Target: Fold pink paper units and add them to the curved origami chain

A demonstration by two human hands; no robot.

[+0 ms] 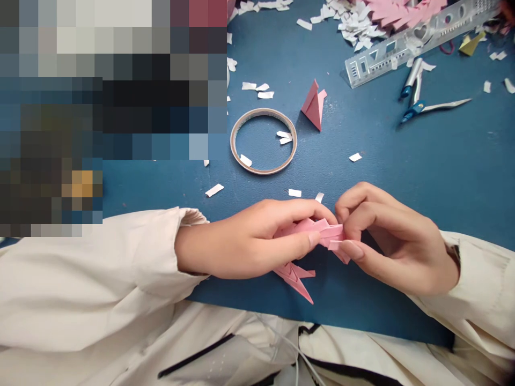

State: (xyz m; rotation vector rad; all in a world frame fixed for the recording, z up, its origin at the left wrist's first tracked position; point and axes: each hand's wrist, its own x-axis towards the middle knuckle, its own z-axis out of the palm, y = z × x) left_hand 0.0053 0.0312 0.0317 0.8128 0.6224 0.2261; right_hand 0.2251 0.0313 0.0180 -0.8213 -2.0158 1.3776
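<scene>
A chain of folded pink paper pieces [295, 276] lies in my left hand [261, 236], whose thumb presses on it from above while the fingers wrap round the back. Part of the chain is covered by that hand, and a pointed end sticks out below the thumb. On the right, my right hand [394, 241] pinches the other end of the pink paper between thumb and fingers. The fingertips of both hands nearly meet there. Beyond the hands a single folded pink paper piece [314, 104] stands on the blue table.
A roll of tape [232, 142] lies on the blue table [442, 177], with white paper scraps [295, 193] in and around it. At the back right are a clear plastic ruler [386, 56], a compass [418, 102], a yellow paper piece [471, 44] and a larger pink folded-paper chain [402, 13].
</scene>
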